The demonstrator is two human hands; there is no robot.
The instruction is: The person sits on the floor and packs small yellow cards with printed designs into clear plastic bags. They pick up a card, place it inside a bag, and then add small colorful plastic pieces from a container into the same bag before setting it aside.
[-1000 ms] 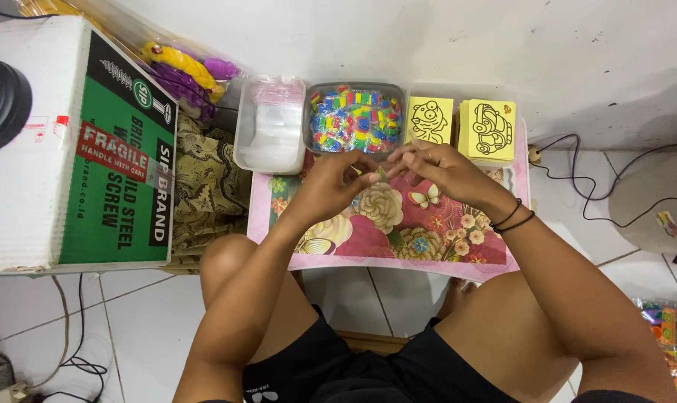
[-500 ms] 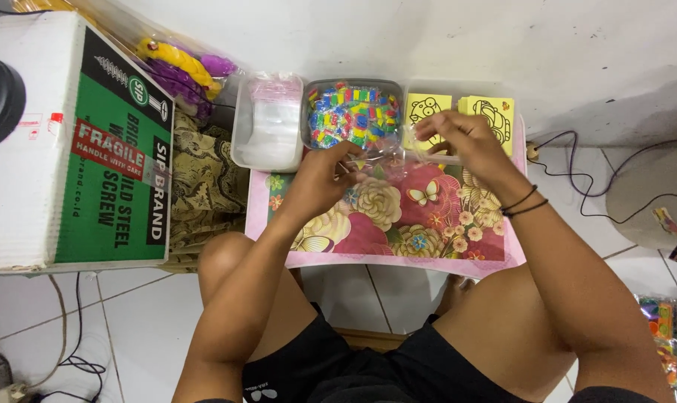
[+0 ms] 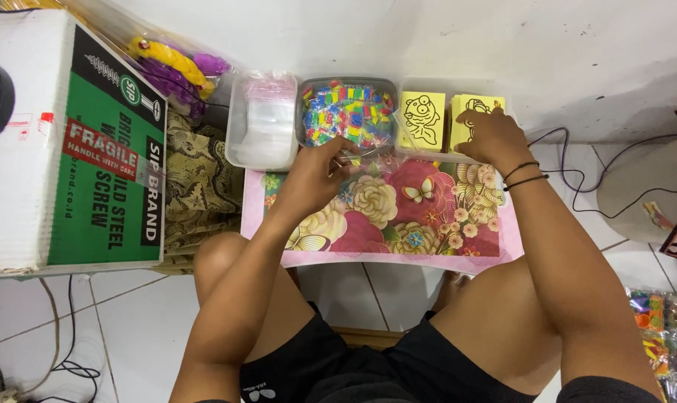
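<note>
I sit at a small floral-topped table [image 3: 383, 224]. My left hand [image 3: 312, 175] rests at its far edge, fingers pinched on a small clear plastic bag [image 3: 361, 158] just in front of a tray of colourful small pieces [image 3: 347, 113]. My right hand [image 3: 491, 138] reaches over the right stack of yellow picture cards [image 3: 474, 112], fingers on the top card; whether it grips one I cannot tell. A second yellow card stack [image 3: 420, 119] lies beside it in the same clear tray.
A clear tub of empty plastic bags [image 3: 264, 123] stands left of the colourful tray. A large green and white cardboard box [image 3: 70, 149] fills the left side, with patterned cloth [image 3: 193, 179] and purple-yellow toys [image 3: 174, 67] behind. Cables [image 3: 585, 179] lie on the tiled floor at right.
My hands were together over the table with the bag. The right hand has moved away to the far right onto the yellow cards; the left stays with the bag near the colourful tray.
</note>
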